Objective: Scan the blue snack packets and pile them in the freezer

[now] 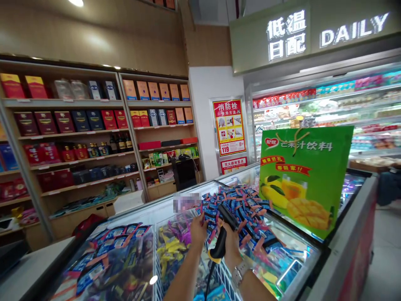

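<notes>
My right hand [231,241] is closed round the handle of a black and yellow barcode scanner [223,234], its head tipped toward the freezer contents. A silver watch [240,271] sits on that wrist. My left hand [198,229] reaches into the chest freezer [341,246] and touches a heap of blue and orange wrapped ice creams [238,205]; its fingers are curled on a wrapper. The scanner's cable hangs down between my forearms.
A green mango drink carton [305,177] lies on the freezer's glass lid at right. Wire dividers split the freezer into bins of packets. Wooden shelves of boxed goods [81,138] line the far left wall. A lit chiller [328,113] stands behind at right.
</notes>
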A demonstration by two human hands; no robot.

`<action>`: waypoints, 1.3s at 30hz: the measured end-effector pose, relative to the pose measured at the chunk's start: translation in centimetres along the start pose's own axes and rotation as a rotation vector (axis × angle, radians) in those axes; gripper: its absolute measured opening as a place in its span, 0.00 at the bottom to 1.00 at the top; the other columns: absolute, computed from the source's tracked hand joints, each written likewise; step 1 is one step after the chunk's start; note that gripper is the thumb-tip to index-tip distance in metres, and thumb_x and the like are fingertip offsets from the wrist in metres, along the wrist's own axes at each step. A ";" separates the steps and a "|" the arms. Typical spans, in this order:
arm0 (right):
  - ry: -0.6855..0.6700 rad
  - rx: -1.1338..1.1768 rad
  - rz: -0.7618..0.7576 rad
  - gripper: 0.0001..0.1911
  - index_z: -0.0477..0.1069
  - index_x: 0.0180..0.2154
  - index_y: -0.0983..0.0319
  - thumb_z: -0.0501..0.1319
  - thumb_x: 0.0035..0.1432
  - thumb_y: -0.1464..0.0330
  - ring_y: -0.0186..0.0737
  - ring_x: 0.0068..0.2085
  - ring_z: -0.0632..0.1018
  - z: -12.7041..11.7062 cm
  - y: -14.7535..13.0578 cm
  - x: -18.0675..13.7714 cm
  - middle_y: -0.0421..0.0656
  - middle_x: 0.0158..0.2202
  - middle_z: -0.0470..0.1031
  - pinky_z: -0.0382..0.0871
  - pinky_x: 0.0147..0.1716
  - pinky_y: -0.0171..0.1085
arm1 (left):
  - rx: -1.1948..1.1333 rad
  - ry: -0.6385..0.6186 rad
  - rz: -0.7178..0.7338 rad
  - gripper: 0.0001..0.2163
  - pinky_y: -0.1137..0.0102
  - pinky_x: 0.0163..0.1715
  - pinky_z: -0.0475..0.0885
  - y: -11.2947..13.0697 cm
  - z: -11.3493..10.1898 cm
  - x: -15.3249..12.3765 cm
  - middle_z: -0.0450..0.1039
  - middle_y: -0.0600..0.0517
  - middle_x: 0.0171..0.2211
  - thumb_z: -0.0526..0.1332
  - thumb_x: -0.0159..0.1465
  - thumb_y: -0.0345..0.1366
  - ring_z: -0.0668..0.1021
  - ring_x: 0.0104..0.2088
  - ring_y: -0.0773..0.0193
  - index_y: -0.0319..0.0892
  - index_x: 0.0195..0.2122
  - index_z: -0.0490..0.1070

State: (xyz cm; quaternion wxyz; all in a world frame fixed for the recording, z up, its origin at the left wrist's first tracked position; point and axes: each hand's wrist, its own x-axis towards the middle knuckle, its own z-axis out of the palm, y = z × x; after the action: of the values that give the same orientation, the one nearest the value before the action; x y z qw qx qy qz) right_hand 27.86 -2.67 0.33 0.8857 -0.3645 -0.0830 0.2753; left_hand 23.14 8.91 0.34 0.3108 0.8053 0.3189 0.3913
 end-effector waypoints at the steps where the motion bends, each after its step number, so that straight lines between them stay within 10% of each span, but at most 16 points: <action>1: 0.030 0.000 -0.023 0.13 0.72 0.29 0.57 0.69 0.39 0.61 0.49 0.41 0.81 0.1 0.0 0.0 0.41 0.27 0.80 0.76 0.33 0.39 | 0.042 -0.001 0.016 0.15 0.57 0.50 0.71 0.0 -0.3 0.0 0.80 0.44 0.39 0.63 0.56 0.33 0.79 0.46 0.51 0.40 0.43 0.80; 6: 0.184 0.084 -0.024 0.10 0.71 0.26 0.58 0.69 0.39 0.66 0.48 0.40 0.81 0.9 -0.6 -1.8 0.40 0.26 0.79 0.78 0.38 0.40 | 0.103 0.062 0.028 0.18 0.58 0.48 0.72 -1.5 -4.8 -0.5 0.78 0.44 0.40 0.64 0.56 0.38 0.80 0.37 0.55 0.39 0.47 0.78; 14: -0.127 0.127 0.306 0.11 0.71 0.26 0.59 0.70 0.38 0.65 0.47 0.37 0.82 4.8 3.6 -6.5 0.43 0.27 0.78 0.78 0.38 0.41 | 0.861 0.340 -0.216 0.20 0.56 0.55 0.67 -9.0 -23.0 -5.0 0.72 0.35 0.52 0.57 0.63 0.34 0.71 0.57 0.46 0.33 0.55 0.71; 18: -0.240 0.080 0.482 0.13 0.71 0.26 0.60 0.72 0.38 0.64 0.48 0.36 0.82 7.8 7.4 -9.6 0.44 0.26 0.78 0.77 0.35 0.41 | 0.976 0.272 -0.456 0.19 0.54 0.50 0.69 -11.4 -28.4 -8.4 0.70 0.38 0.56 0.53 0.65 0.35 0.72 0.56 0.44 0.40 0.56 0.70; 24: -0.226 0.061 0.609 0.10 0.73 0.26 0.61 0.71 0.41 0.65 0.40 0.30 0.79 9.4 11.1 -12.5 0.43 0.26 0.77 0.75 0.32 0.35 | 0.702 0.161 -0.203 0.17 0.63 0.53 0.69 -10.6 -25.8 -10.7 0.76 0.45 0.46 0.56 0.61 0.28 0.76 0.50 0.55 0.42 0.50 0.75; 32: -0.260 0.129 0.746 0.11 0.74 0.33 0.64 0.68 0.46 0.66 0.36 0.27 0.77 8.9 9.5 -12.4 0.42 0.26 0.77 0.73 0.30 0.34 | 0.105 0.251 -0.009 0.18 0.57 0.54 0.71 -6.8 -19.2 -12.4 0.75 0.46 0.44 0.61 0.53 0.25 0.77 0.48 0.55 0.43 0.44 0.77; 39: -0.256 0.213 0.762 0.11 0.76 0.36 0.64 0.66 0.49 0.66 0.37 0.29 0.79 8.6 8.9 -12.5 0.43 0.27 0.78 0.73 0.32 0.33 | -0.540 0.376 -0.397 0.21 0.59 0.41 0.79 -6.9 -19.4 -12.6 0.79 0.46 0.39 0.73 0.47 0.37 0.82 0.41 0.52 0.40 0.43 0.75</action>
State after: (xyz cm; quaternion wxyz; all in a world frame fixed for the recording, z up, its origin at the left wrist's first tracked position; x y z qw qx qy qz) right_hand 10.67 0.80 1.04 0.7357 -0.2383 -0.0229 0.6336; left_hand -1.01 8.44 -0.54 0.5176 0.5312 0.4057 0.5341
